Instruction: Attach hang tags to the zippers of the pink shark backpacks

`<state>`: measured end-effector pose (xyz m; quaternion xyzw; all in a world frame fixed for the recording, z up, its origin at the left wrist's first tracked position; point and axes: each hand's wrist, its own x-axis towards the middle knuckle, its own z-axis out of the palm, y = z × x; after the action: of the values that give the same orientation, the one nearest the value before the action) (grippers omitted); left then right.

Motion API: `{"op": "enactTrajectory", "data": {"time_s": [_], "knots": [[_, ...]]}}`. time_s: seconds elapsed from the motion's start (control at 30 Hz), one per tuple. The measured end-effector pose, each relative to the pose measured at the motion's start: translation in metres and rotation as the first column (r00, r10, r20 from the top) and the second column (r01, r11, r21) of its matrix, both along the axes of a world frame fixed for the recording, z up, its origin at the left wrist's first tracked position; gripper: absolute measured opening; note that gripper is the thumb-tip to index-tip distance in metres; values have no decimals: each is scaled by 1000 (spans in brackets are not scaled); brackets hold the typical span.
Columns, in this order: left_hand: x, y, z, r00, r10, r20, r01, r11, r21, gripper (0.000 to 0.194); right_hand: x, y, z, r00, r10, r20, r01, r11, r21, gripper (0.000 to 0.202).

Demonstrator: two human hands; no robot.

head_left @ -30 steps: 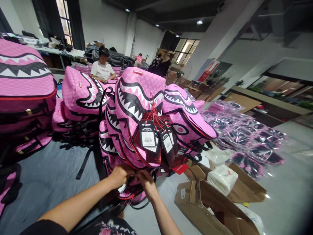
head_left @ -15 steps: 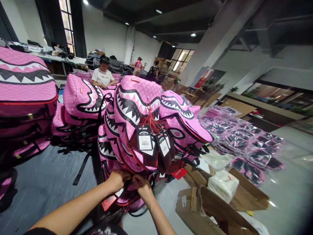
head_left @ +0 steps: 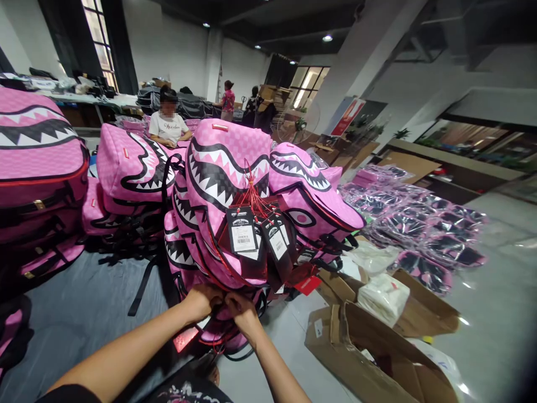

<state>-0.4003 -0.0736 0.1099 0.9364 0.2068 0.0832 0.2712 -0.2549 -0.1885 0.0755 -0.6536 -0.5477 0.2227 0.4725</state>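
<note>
A stack of pink backpacks (head_left: 229, 140) with black-and-white shark teeth stands in front of me. Black hang tags (head_left: 242, 230) on red strings lie against its upper front. Below them, my left hand (head_left: 204, 301) and my right hand (head_left: 242, 311) are close together at a lower pink backpack, fingers curled in. What their fingertips hold is hidden under the bag above. A red tag (head_left: 185, 339) and a white label edge show beneath my left hand.
More pink backpacks (head_left: 39, 140) are stacked at the left on a grey surface (head_left: 88, 324). Open cardboard boxes (head_left: 331, 341) stand at the right, with plastic-wrapped pink bags (head_left: 419, 224) behind them. A person in a white shirt (head_left: 168, 126) sits beyond the stacks.
The view has shifted slightly, so the left and middle bags appear further left and higher. Both hands stay at nearly the same place, still close together.
</note>
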Motion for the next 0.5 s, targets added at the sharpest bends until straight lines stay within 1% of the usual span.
{"op": "enactTrajectory", "data": {"time_s": [0.1, 0.2, 0.27, 0.33, 0.4, 0.5], "knots": [[4, 3, 1, 996, 24, -82, -20, 999, 47, 22, -4, 0, 5, 994, 31, 102, -36, 998, 47, 18], [8, 7, 6, 981, 17, -191, 7, 992, 124, 22, -8, 0, 8, 975, 61, 214, -79, 994, 75, 18], [9, 9, 11, 978, 4, -210, 26, 989, 142, 24, -8, 0, 7, 985, 27, 168, -40, 996, 78, 18], [9, 10, 14, 981, -18, -195, 46, 989, 142, 27, -7, -1, 5, 998, -26, 61, 23, 998, 58, 18], [8, 10, 14, 982, -46, -182, 73, 987, 144, 30, -5, -1, 3, 997, -71, -14, 71, 997, 35, 18], [8, 9, 11, 979, -68, -194, 97, 984, 147, 33, -5, -1, 1, 994, -97, -43, 99, 995, 31, 19]]}}
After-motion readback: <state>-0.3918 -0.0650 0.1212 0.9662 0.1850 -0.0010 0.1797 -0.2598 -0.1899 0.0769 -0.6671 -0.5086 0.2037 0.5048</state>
